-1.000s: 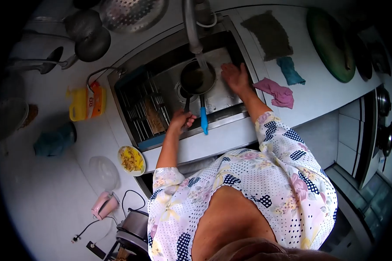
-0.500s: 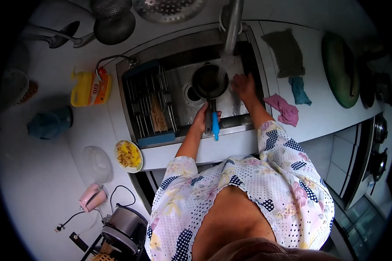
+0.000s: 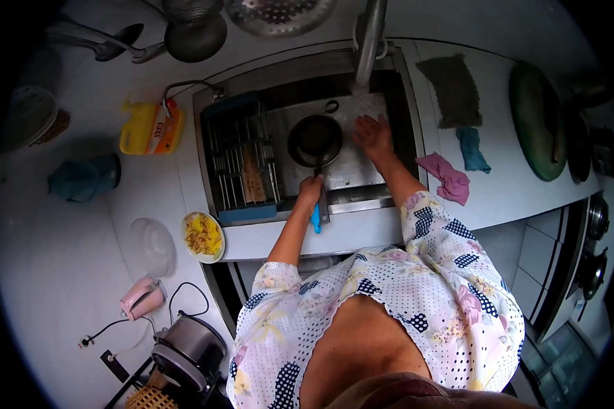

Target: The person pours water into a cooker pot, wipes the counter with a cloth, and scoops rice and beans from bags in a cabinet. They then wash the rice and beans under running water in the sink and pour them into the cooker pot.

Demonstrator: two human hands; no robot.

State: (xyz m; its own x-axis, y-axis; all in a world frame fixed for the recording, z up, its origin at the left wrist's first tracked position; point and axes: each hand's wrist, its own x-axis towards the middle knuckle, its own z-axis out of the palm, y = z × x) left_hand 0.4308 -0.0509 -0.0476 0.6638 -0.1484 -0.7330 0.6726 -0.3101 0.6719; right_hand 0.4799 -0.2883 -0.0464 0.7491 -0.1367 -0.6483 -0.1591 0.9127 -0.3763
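A small dark frying pan (image 3: 315, 140) with a blue-ended handle (image 3: 316, 219) is over the basin of the metal sink (image 3: 368, 204). My left hand (image 3: 310, 191) is closed around that handle near the sink's front edge. To the right of the pan, my right hand (image 3: 373, 138) is open and holds nothing, its fingers spread just below the faucet (image 3: 371, 54). A small black ring (image 3: 331, 106) shows on the basin behind the pan. A flat grey strip (image 3: 324, 206) lies beside the handle; its kind is unclear.
A dish rack (image 3: 242, 214) fills the sink's left side. Left of it are a yellow jug (image 3: 137, 133) and a bowl of yellow food (image 3: 203, 236). Pink (image 3: 445, 178) and blue (image 3: 472, 150) cloths lie on the right counter. A rice cooker (image 3: 191, 341) stands lower left.
The pan has moved left with my left hand and now covers the drain. My right hand has shifted slightly left and opened toward the faucet. The black ring has come into view.
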